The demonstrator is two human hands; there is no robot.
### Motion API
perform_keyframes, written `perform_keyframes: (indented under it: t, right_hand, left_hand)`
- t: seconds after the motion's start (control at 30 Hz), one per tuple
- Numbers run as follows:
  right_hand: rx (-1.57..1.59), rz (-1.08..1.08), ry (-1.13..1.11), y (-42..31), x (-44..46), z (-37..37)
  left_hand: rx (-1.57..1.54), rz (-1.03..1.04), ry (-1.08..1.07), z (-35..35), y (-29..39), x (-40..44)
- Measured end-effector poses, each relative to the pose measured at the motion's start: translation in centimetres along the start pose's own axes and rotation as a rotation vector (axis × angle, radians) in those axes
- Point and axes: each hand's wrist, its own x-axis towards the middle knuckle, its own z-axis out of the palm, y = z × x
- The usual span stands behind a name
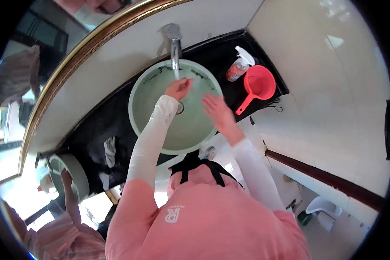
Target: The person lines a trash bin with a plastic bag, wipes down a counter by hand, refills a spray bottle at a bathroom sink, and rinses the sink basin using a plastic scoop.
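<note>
A pale green round basin (134, 108) stands on the counter under a chrome faucet (175, 45), with a thin stream of water (176, 74) running from the spout. My left hand (180, 89) is under the stream, palm partly turned up, fingers loosely curved and holding nothing. Over the basin's right side hangs my right hand (220, 113), its fingers stretched out and slightly blurred, with nothing in it. The drain (180, 108) shows beside my left wrist. White sleeves cover both forearms.
On the black counter (102, 112), right of the basin, are a spray bottle (238, 68) and a red dipper (260, 82). A crumpled grey cloth (110, 151) lies left. Another person's hand (66, 178) is at a second basin (80, 173). A gold-framed mirror (69, 60) hangs behind.
</note>
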Motion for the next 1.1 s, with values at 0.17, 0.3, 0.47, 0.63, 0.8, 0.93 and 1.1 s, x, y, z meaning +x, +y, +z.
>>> perform_keyframes:
  t: [0.17,0.3,0.47,0.63,0.8,0.93,1.1]
  right_hand:
    - [0.36,0.13,0.05,4.3,11.9,1.8]
    - [0.471,0.14,0.179,5.0,15.3,4.4]
    - [-0.033,0.209,0.16,3.7,16.0,7.8]
    - [-0.581,-0.039,0.033,2.7,11.9,6.6]
    - [-0.793,-0.742,0.574,-1.5,6.4,-1.3]
    - [-0.772,-0.74,0.673,-7.1,6.7,-7.5]
    - [-0.786,-0.815,0.577,-9.5,11.1,-10.3]
  left_hand:
    - [1.389,0.849,-0.141,-0.6,1.2,-1.4]
    - [0.593,0.274,0.33,0.5,3.0,-5.8]
    - [0.393,0.331,0.507,-2.9,3.2,-6.5]
    - [0.21,0.133,0.236,-5.7,2.8,-2.5]
    - [0.549,0.298,0.13,-2.1,-0.6,-0.5]
    - [1.191,0.697,0.198,6.3,-5.2,-1.5]
    - [1.955,1.443,-0.417,20.2,-6.3,-0.4]
